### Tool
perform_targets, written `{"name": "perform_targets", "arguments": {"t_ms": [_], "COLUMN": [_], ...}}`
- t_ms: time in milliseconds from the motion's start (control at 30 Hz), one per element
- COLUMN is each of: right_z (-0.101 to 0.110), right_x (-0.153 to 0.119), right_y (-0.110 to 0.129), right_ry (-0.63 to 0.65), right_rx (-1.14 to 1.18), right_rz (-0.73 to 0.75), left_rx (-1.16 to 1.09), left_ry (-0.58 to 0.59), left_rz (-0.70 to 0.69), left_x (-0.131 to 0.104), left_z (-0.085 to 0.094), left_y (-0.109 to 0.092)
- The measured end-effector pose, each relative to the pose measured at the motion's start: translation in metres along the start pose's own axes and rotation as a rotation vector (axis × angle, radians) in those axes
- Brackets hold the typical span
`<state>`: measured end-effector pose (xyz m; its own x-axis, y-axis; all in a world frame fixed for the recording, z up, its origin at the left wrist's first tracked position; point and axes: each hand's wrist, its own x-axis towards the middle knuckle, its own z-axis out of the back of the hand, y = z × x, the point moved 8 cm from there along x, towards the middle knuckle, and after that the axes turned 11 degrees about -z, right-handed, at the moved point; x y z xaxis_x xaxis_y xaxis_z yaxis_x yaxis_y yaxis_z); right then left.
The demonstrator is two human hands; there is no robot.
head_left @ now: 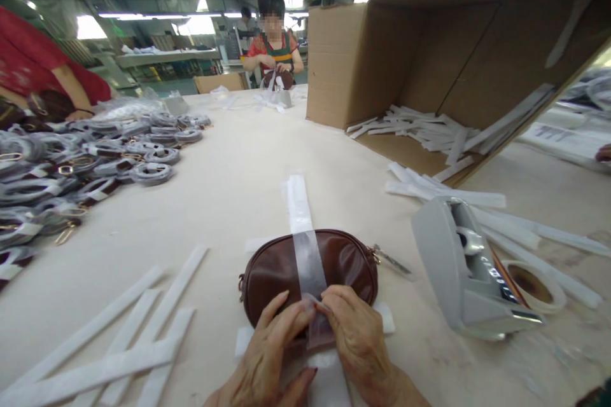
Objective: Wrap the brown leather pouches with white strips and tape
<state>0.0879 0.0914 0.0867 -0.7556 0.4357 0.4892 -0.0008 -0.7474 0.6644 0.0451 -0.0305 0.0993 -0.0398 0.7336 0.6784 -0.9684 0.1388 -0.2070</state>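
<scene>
A brown oval handbag [273,267] with gold-coloured side rings lies on the table in front of me. A thin, translucent white strip [310,261] runs over its middle, from a white band [298,203] beyond the bag toward my side. My right hand [358,331] pinches the strip at the bag's near edge. Beside it, my left hand [272,346] rests with fingertips on the bag and strip, its thumb spread away. A tag [394,261] hangs from the bag's right end. White pieces show partly from under the bag.
A grey tape dispenser [443,267] and a tape roll [534,286] stand at right. An open cardboard box [334,63] holds white strips. Loose strips [119,362] lie at left, below wrapped straps [86,165]. A co-worker [274,54] works across the table; another person's arm [71,86] reaches in left.
</scene>
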Motion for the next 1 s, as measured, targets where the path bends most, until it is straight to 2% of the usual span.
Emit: {"name": "perform_targets", "arguments": {"t_ms": [67,167,400,767,900,1000], "right_z": [0.001,0.000,-0.010,-0.006,-0.002,0.002], "right_x": [0.001,0.003,0.002,0.010,0.016,0.020], "right_y": [0.001,0.002,-0.002,0.012,0.003,0.003], "right_ry": [-0.024,-0.046,-0.010,-0.084,-0.156,-0.138], "right_rx": [0.007,0.009,-0.064,-0.265,-0.227,-0.124], "right_rz": [-0.020,-0.047,-0.042,-0.080,-0.148,-0.159], "left_rx": [-0.027,0.014,0.344,0.404,0.403,0.364], "left_ry": [0.006,0.016,0.164,0.222,0.179,0.129], "left_rz": [0.026,-0.030,-0.239,-0.268,-0.236,-0.194], "left_x": [0.002,0.004,0.005,0.016,0.015,0.016], "left_z": [0.005,0.007,-0.015,-0.015,-0.016,-0.014], "left_y": [0.001,-0.002,-0.011,-0.014,-0.012,-0.011]}}
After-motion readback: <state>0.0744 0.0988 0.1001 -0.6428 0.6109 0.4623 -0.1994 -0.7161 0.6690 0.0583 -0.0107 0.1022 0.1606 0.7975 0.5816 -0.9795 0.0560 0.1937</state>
